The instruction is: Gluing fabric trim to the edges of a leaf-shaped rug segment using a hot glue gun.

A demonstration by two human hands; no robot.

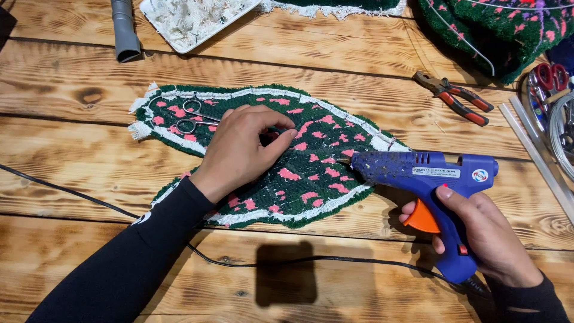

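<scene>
A green tufted rug piece (287,161) with pink spots and a white border is being held flat on the wooden table (371,54), near its middle. It is being pressed down by the left hand (242,149), whose fingers are curled with the tips bearing on the fabric; nothing is being gripped by that hand. A blue glue gun (433,191) is being gripped by the right hand (484,236), the fingers being wrapped closed round the handle and one finger being laid on the orange trigger. Its nozzle is being held at the right edge of the rug piece. Small scissors (194,116) are lying on the rug's left end. Pliers (454,97) with red-and-black handles are lying toward the table's right edge. A white tray (191,21) of yarn scraps and a grey hose (124,30) are resting at the far edge. A black cord (251,261) is trailing across the near side.
</scene>
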